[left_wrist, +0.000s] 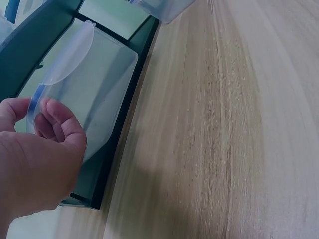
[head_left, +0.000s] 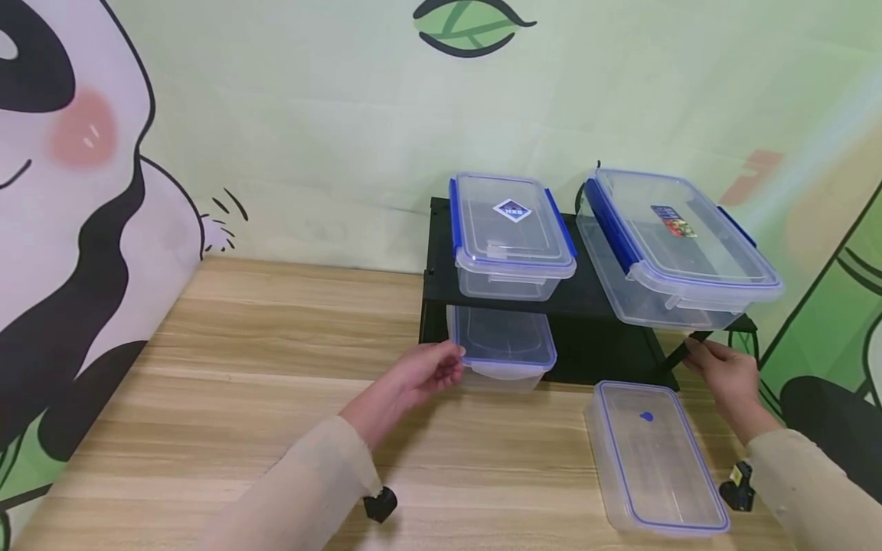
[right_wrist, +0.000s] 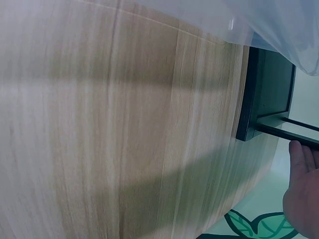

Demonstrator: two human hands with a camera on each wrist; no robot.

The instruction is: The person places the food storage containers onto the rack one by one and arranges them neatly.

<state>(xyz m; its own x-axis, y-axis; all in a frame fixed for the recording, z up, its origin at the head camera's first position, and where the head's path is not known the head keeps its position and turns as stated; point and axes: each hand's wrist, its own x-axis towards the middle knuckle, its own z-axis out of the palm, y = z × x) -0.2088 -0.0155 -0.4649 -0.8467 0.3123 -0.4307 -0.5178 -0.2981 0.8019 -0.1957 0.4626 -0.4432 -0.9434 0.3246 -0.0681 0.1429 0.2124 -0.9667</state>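
A two-tier black shelf rack (head_left: 582, 295) stands on the wooden table. On its lower tier sits a clear plastic food container (head_left: 506, 337) with a blue-edged lid, its front end jutting out past the rack. My left hand (head_left: 427, 371) pinches that lid's left front corner; in the left wrist view, thumb and fingertips meet at the blue edge (left_wrist: 35, 102). At the rack's right front, my right hand (head_left: 730, 375) grips the slanted black post (head_left: 678, 356). In the right wrist view the fingers (right_wrist: 297, 159) lie against the post, partly cut off by the frame.
Up on the top tier are a medium clear container (head_left: 510, 229) with blue clips and a larger one (head_left: 689, 237) that overhangs the front right. A long lidded container (head_left: 661, 459) lies on the table (head_left: 276, 367) before the rack. Behind hangs a printed panda backdrop (head_left: 310, 153).
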